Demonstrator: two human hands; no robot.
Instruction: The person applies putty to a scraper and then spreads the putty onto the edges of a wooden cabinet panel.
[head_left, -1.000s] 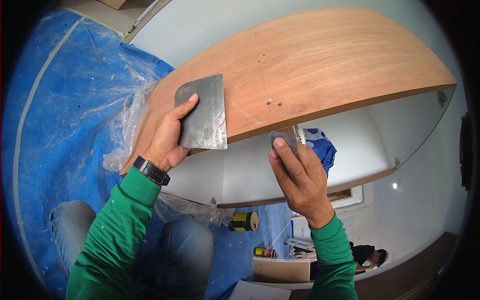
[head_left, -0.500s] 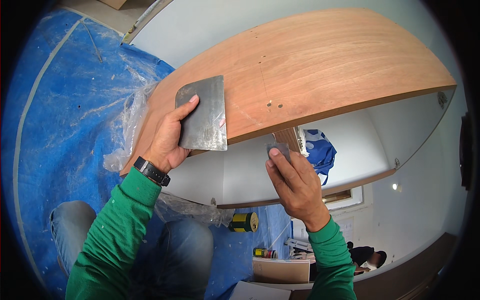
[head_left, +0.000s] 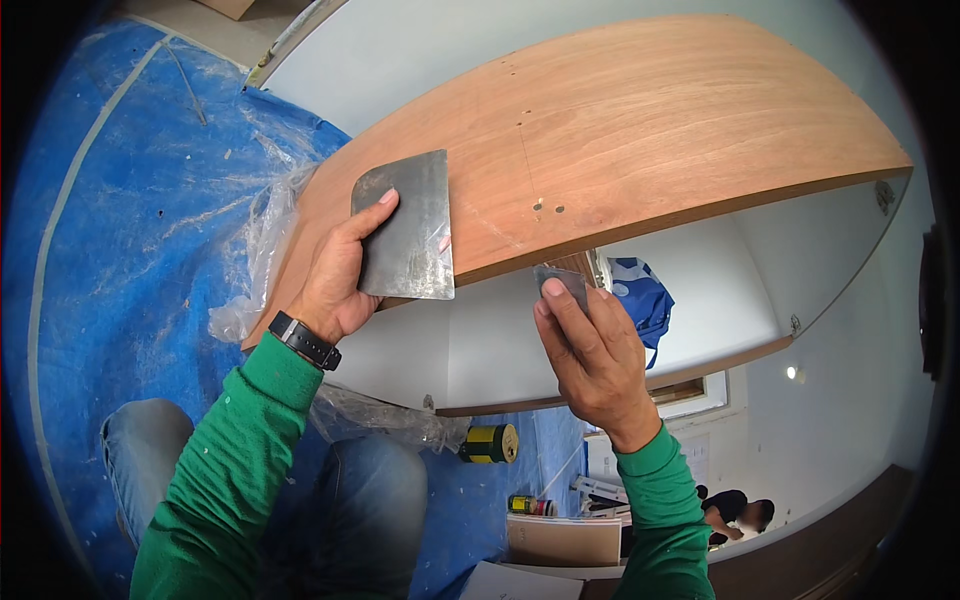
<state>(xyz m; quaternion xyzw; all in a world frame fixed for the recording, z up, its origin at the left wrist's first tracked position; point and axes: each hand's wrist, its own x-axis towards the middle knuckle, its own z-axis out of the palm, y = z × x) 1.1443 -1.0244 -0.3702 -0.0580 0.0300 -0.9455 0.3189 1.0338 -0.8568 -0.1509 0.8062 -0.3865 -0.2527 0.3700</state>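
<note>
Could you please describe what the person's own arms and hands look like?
Both arms wear long green sleeves, the left one dotted with pale specks. The left hand and right hand are gloveless; only the left wears a black strap, just beyond the cuff.

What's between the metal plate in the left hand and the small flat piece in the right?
In the head view: part of the wooden panel and its near edge, with white cabinet interior below; no loose item.

Renovation site — blue floor sheeting (head_left: 130, 270), tins (head_left: 488, 444)
</note>
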